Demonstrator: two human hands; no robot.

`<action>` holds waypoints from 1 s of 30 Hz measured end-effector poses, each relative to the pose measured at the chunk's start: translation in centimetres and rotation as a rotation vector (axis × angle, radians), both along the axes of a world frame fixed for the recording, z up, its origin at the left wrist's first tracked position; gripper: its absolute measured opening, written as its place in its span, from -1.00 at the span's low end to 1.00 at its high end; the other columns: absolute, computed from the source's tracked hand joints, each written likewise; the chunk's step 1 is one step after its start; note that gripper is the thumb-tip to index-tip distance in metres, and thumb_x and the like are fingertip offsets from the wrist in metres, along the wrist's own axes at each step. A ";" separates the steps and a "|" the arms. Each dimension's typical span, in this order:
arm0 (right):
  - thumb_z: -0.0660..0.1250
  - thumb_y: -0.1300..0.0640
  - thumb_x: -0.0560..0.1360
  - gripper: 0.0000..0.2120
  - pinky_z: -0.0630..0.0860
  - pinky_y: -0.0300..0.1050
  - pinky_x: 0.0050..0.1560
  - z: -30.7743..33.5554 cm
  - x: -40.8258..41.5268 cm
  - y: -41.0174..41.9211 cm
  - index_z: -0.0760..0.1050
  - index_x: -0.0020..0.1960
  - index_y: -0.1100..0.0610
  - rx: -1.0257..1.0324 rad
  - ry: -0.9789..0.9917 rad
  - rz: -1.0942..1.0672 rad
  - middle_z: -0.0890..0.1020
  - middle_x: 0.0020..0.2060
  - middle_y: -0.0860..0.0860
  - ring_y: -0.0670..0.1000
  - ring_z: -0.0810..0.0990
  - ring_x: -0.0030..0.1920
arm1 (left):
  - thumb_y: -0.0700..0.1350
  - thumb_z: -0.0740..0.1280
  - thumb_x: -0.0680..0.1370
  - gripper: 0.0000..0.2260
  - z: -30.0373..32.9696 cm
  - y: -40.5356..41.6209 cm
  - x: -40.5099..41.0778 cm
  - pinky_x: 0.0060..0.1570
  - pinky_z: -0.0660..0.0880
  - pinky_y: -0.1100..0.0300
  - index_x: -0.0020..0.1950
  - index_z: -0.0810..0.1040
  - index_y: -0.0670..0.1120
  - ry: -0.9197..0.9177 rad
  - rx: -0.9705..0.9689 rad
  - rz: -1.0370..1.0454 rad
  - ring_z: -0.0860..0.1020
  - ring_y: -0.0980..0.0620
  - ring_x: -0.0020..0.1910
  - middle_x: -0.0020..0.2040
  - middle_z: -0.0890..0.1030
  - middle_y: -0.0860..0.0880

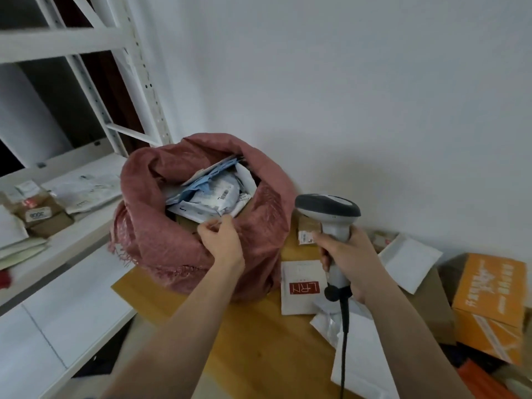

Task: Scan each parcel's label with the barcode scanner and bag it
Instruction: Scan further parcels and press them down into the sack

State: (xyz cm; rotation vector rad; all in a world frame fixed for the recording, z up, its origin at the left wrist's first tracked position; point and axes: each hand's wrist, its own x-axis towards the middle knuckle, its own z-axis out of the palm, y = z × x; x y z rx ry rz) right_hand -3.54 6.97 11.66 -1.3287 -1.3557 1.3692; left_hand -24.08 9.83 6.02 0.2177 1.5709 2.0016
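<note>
White wall behind the wooden counter (253, 335), where my left hand (221, 240) pinches the near rim of the parcel-stuffed pink sack (161, 234) while my right hand (349, 257) grips the barcode scanner (331, 217) upright beside it, above loose parcels (300, 289).

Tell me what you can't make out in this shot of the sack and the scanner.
Head view, the only one:
- Lower contents of the red sack: hidden by its wall and the top parcels.
- Barcode label on the top parcel: too small to read.
- Scanner window: faces away.
- Left hand fingertips: blurred at the sack's rim; any grip unclear.
- Orange box: partly cut by the right edge.
</note>
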 end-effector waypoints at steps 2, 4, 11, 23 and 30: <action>0.38 0.17 0.51 -0.86 0.50 -0.04 -0.22 -0.7 0.5 0.5 0.48 -0.19 0.16 -0.036 0.003 -0.048 0.51 -0.46 0.06 0.00 0.45 -0.42 | -0.25 0.22 0.58 -0.87 -0.3 -0.3 1.4 -0.47 0.37 0.21 -0.17 0.42 -0.13 0.034 0.070 -0.176 0.45 0.02 -0.48 -0.29 0.50 -0.13; 0.38 0.16 0.52 -0.87 0.51 -0.06 -0.21 -1.6 1.1 1.1 0.48 -0.17 0.15 -0.073 -0.013 -0.082 0.51 -0.45 0.05 -0.02 0.45 -0.41 | -0.25 0.17 0.58 -0.69 -0.8 -0.4 2.6 -0.50 0.34 0.21 -0.36 0.45 -0.15 0.053 0.079 -0.462 0.45 -0.04 -0.51 -0.38 0.55 -0.13; 0.37 0.21 0.51 -0.89 0.47 -0.16 -0.32 -5.7 3.5 2.5 0.47 -0.17 0.17 -0.163 -0.072 -0.177 0.50 -0.46 0.04 -0.05 0.44 -0.44 | -0.17 0.22 0.63 -0.76 -7.0 1.3 6.3 -0.36 0.53 0.23 -0.18 0.58 -0.20 0.307 -0.310 -1.075 0.61 -0.01 -0.36 -0.18 0.68 -0.14; 0.35 0.20 0.52 -0.89 0.45 -0.16 -0.34 -13.0 7.4 2.6 0.48 -0.14 0.21 -0.308 -0.152 -0.257 0.50 -0.48 0.02 -0.06 0.45 -0.46 | -0.11 0.44 0.45 -0.24 -23.5 4.0 7.0 0.32 0.36 0.06 0.53 0.10 -0.15 0.605 -0.909 -0.961 0.32 -0.12 0.42 0.47 0.28 -0.12; 0.35 0.19 0.54 -0.92 0.47 -0.25 -0.39 -14.3 8.4 2.2 0.51 -0.09 0.20 -0.374 -0.166 -0.306 0.52 -0.43 0.04 -0.11 0.47 -0.47 | 0.10 0.54 0.37 -0.06 -25.8 4.9 7.9 0.44 0.14 -0.02 0.52 0.08 -0.24 0.552 -1.222 -0.857 0.16 -0.20 0.50 0.52 0.16 -0.20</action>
